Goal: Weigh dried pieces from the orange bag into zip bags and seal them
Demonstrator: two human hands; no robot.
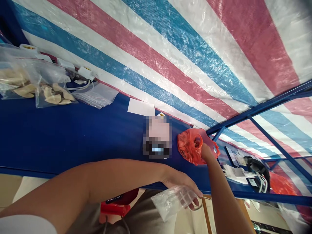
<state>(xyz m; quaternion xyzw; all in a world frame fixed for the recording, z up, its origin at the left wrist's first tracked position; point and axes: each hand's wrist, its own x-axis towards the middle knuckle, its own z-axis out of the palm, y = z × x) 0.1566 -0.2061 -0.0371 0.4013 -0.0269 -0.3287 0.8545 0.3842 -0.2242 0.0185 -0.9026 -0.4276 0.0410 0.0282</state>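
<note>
My left hand is near the front edge of the blue tabletop. It holds a clear plastic bag, whose film hangs below the palm, and some fingers show through it. My right hand reaches into the mouth of a red plastic bag at the right part of the tabletop. The bag hides its fingers, so their hold cannot be seen, nor can the bag's contents. Between the two bags and farther left sits a pixelated object, its kind masked.
Clear bags of beige pieces and a stack of flat clear bags lie at left. White paper rests by the striped sheet. Blue metal bars cross at right, near black headphones and cables.
</note>
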